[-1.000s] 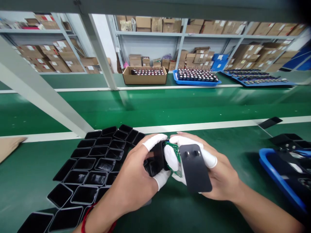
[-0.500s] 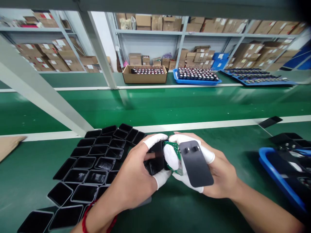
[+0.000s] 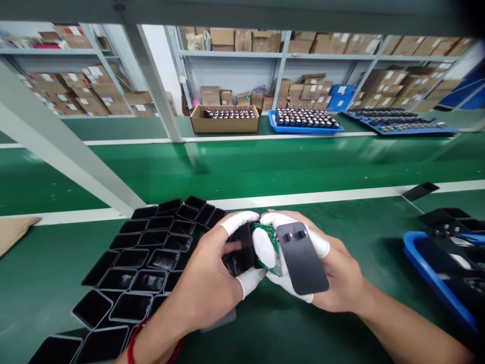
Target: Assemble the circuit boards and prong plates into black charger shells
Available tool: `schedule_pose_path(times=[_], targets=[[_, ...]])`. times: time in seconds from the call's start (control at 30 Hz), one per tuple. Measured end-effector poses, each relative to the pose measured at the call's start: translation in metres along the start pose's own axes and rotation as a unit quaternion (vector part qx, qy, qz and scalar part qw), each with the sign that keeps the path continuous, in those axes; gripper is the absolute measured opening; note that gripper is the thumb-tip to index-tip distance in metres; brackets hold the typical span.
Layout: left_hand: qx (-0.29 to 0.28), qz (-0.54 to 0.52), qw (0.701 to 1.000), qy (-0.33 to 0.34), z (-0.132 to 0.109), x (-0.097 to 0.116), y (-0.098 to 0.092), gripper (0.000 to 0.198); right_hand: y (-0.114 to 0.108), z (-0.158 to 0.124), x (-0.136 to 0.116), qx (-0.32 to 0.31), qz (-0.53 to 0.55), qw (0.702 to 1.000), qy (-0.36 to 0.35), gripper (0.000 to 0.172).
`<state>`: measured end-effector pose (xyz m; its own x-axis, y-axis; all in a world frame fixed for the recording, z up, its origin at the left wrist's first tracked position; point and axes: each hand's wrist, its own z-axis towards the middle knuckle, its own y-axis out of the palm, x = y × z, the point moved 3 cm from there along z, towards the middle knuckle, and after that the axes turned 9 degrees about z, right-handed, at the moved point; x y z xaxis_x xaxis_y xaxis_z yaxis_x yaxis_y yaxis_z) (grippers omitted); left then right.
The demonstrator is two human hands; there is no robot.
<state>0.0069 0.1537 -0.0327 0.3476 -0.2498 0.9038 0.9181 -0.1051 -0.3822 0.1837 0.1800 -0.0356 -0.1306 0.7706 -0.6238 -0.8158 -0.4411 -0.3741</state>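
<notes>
White finger cots cover some fingertips on both my hands. My left hand (image 3: 212, 278) is closed around a black plastic housing (image 3: 242, 248), its open side turned to the right. A green circuit board (image 3: 270, 233) with a white oval pad (image 3: 264, 247) on it sits partly in that opening. My right hand (image 3: 333, 278) grips the board's assembly from the right, along with a dark flat cover plate (image 3: 303, 260) that has two metal prongs near its top. The plate hides part of the board and several right fingers.
Several black open housings (image 3: 129, 258) lie in rows on the green table at left. A blue tray (image 3: 435, 278) with dark parts stands at right. Beyond are a cardboard box (image 3: 223, 125), another blue tray (image 3: 306, 130) of parts and a slanted post (image 3: 76, 146).
Both hands and the held parts have shifted very slightly left in the view. The board stays partly in the housing, and the grip looks the same.
</notes>
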Motion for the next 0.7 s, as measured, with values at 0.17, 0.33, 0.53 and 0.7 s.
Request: schedule_pose_path(times=[0.17, 0.33, 0.53, 0.7], targets=[[0.002, 0.011, 1.000, 0.010, 0.001, -0.001, -0.001, 0.053, 0.000, 0.004, -0.002, -0.008, -0.004, 1.000, 0.006, 0.065], [0.006, 0.024, 0.999, 0.036, 0.000, -0.002, 0.000, 0.059, 0.000, 0.007, -0.007, -0.007, -0.050, 0.999, -0.011, 0.057], [-0.006, 0.027, 0.999, 0.041, -0.001, -0.001, 0.002, 0.061, -0.001, 0.005, -0.013, -0.019, -0.099, 0.995, -0.020, 0.060], [-0.001, 0.026, 0.999, 0.045, -0.001, -0.001, 0.001, 0.063, 0.001, 0.005, -0.013, -0.025, -0.099, 0.995, -0.015, 0.061]])
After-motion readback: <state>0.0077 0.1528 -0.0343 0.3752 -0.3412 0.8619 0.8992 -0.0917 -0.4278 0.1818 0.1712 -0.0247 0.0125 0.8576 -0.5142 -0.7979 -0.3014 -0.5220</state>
